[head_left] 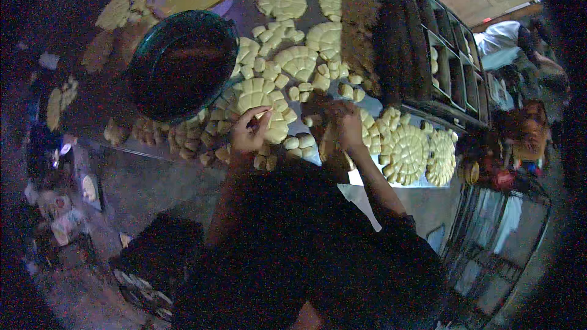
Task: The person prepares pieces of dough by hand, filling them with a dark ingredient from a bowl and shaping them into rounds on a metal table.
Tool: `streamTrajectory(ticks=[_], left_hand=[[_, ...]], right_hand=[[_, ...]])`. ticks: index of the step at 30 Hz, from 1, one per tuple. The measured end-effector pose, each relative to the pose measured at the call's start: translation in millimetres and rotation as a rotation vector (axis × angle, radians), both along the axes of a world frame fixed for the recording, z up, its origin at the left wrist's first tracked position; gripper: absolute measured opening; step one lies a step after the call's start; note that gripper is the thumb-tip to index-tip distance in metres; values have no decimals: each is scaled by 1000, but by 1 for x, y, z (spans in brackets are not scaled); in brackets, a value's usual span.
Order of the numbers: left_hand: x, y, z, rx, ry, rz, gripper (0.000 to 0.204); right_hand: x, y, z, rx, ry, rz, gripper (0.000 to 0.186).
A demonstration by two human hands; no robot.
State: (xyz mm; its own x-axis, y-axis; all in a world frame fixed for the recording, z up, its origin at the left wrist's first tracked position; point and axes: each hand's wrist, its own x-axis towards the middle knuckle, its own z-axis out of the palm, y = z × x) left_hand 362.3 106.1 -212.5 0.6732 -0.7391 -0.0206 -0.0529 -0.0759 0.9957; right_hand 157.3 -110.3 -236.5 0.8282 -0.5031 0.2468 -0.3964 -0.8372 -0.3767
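Head view. Desk (367, 178) is covered with round scored dough discs and loose cut dough pieces. Left hand (249, 131) has its fingers pinched on the near edge of one scored dough disc (260, 98), which lies just below the dark bowl (182, 64). Right hand (343, 127) rests curled on the dough beside another disc; whether it grips anything I cannot tell.

Step, as judged: breaking a disc into pieces along its score lines. Next move calls for a clean pull on one segment while its neighbours stay put.
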Motion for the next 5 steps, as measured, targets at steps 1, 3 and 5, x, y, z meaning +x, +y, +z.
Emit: streamTrajectory(ticks=[1,3,5], left_hand=[[-3,4,7,31,-105,73,23],[-12,16,19,89,-185,167,24],[-29,35,21,146,-172,259,26]], right_hand=[[5,-11,4,75,-34,2,36],[24,-31,12,232,-98,27,37],[68,-15,33,68,-161,222,31]])
